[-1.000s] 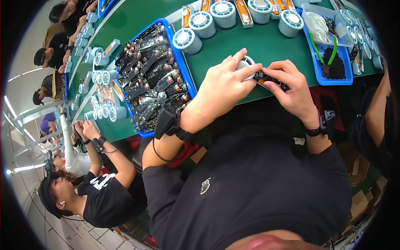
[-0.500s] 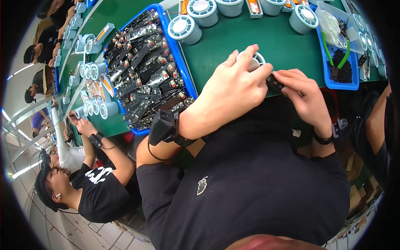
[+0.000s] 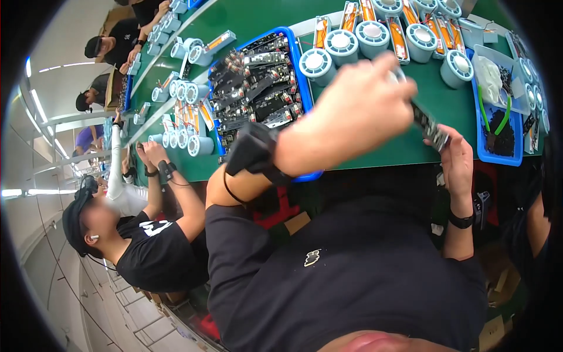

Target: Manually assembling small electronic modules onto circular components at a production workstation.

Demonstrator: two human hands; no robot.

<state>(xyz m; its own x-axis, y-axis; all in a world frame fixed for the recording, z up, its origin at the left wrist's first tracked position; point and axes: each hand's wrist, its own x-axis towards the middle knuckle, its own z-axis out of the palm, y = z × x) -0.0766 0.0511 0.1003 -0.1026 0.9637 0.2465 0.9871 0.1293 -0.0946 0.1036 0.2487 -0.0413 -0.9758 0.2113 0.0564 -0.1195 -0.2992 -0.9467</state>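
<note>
Narrow dark circuit strip point(image 3: 430, 124), blurred, held by both hands

Bright, even overhead light falls on the long green work table point(image 3: 446, 111); white ceiling strip lights point(image 3: 70, 64) glare far left of it; the left hand point(image 3: 358, 111) above it is motion-blurred; fisheye bending curves the table's edges; black vignette rings the frame.

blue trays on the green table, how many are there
2: one large blue tray of dark parts by the left hand, one blue tray at the table's right end beyond the right hand. More may be hidden.
</note>
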